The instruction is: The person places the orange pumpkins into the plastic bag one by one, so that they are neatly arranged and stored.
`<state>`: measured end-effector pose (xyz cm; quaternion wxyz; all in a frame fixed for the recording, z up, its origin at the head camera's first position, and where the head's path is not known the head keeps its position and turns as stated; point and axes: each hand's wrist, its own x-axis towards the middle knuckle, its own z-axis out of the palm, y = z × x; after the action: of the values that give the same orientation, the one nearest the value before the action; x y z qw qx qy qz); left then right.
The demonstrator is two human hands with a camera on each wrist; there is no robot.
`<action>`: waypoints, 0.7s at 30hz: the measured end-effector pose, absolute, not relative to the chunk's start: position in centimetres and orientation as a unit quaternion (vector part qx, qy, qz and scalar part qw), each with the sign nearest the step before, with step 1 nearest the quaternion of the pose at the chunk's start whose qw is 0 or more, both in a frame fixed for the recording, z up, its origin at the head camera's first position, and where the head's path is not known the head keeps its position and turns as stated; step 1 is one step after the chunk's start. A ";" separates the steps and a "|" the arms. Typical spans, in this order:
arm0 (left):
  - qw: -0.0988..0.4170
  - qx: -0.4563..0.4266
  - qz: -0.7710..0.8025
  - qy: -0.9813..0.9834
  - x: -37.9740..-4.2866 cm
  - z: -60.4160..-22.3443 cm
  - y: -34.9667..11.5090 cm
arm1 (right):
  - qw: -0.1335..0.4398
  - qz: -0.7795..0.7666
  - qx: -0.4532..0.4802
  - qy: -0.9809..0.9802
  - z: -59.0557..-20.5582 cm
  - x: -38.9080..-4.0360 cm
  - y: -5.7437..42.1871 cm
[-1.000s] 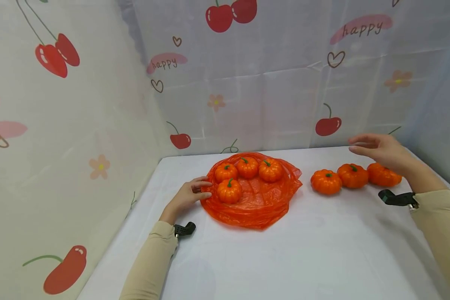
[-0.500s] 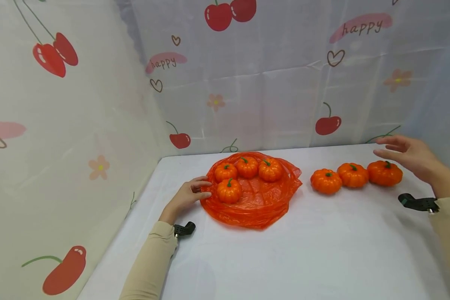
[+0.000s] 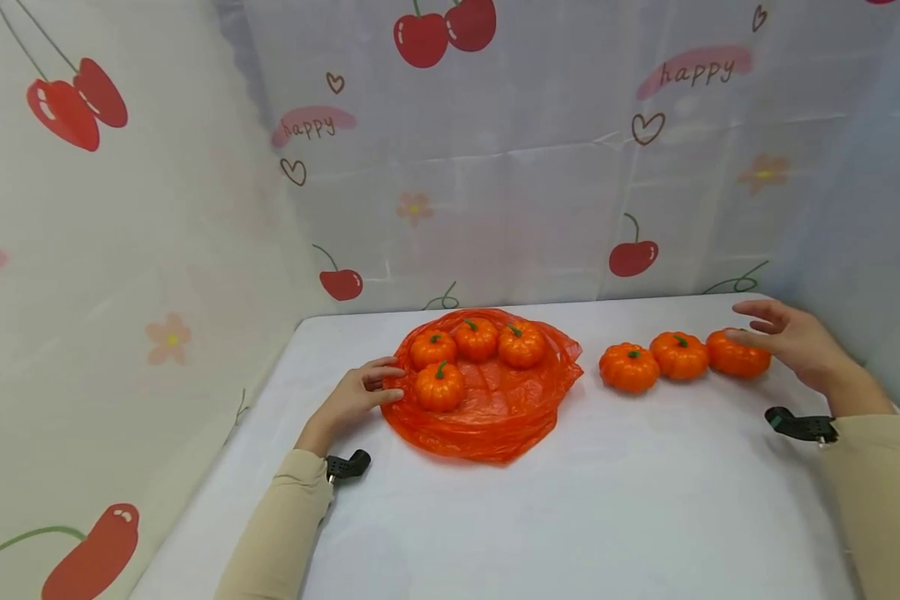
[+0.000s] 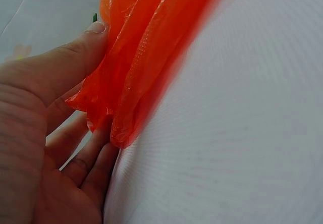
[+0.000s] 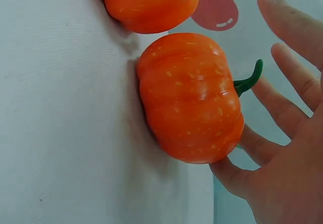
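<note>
An orange plastic bag (image 3: pixel 487 408) lies spread on the white table (image 3: pixel 570 517) with several small orange pumpkins (image 3: pixel 439 386) on it. My left hand (image 3: pixel 388 380) is at the bag's left rim. In the left wrist view the thumb (image 4: pixel 75 57) lies on the folded bag (image 4: pixel 146 57) and the fingers (image 4: pixel 86 158) reach under its edge. To the right, three pumpkins stand in a row. My right hand (image 3: pixel 746 323) is open, with spread fingers (image 5: pixel 292 27) against the rightmost pumpkin (image 3: pixel 735 354) (image 5: pixel 192 98).
The middle pumpkin (image 3: pixel 678 356) of the row touches its neighbours; the left one (image 3: pixel 628 367) is nearest the bag. Cherry-print curtains (image 3: pixel 495 167) close off the back and both sides. A broad stretch of white table lies in front of the bag.
My right hand moved from above the row out to the right, then came down beside the rightmost pumpkin. The left hand stayed at the bag's rim.
</note>
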<state>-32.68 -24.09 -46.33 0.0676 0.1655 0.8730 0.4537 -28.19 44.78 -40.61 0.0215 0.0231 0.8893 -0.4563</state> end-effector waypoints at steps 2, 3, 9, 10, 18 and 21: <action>0.063 0.173 0.454 0.871 -32.7 -46.3 -24.1 | 0.018 -0.460 0.026 0.888 -40.9 -28.2 44.8; 0.060 0.177 0.454 0.871 -32.7 -46.2 -24.1 | 0.018 -0.462 0.028 0.886 -41.1 -28.2 44.9; 0.053 0.190 0.461 0.865 -32.6 -46.3 -24.1 | 0.017 -0.479 0.029 0.877 -42.4 -28.0 45.3; 0.053 0.189 0.462 0.865 -32.6 -46.3 -24.1 | 0.015 -0.478 0.029 0.878 -42.5 -28.1 45.3; 0.059 0.176 0.454 0.872 -32.4 -46.2 -24.1 | -0.004 -0.460 0.035 0.887 -43.5 -28.0 45.6; 0.063 0.166 0.452 0.874 -32.4 -46.1 -24.0 | -0.008 -0.462 0.038 0.886 -43.8 -28.0 45.6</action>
<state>-32.44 -24.02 -46.09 0.0625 0.1658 0.8742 0.4520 -27.95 45.63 -43.82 -0.0084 0.0380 0.8861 -0.4619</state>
